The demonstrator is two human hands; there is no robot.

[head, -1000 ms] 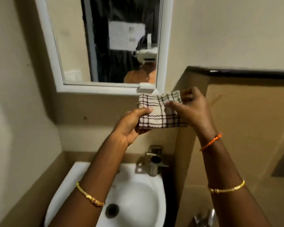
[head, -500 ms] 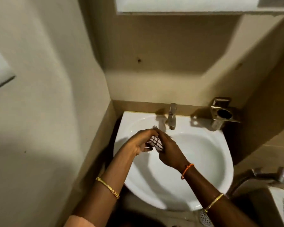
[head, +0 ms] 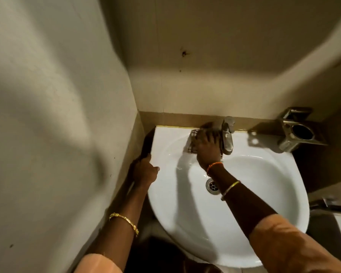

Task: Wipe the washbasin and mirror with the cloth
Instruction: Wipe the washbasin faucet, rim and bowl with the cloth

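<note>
The cloth (head: 193,139), checked and blurred, lies on the back rim of the washbasin (head: 264,194), pressed flat under the right hand (head: 207,148); only its left edge shows beside the fingers. The right hand is spread open on top of the cloth, fingers pointing to the wall, and it is just beside the tap (head: 227,137), which stands to its right. An orange thread and a thin bangle are on the right wrist. Below this wrist, in the bottom of the bowl, is the drain (head: 213,186). The left hand (head: 146,172) rests on the left edge of the washbasin, close to the side wall, with the fingers curled loosely and holding nothing that I can see; a gold bangle is on its forearm. Well to the right of the right hand, a metal holder (head: 297,134) is fixed on the wall.
</note>
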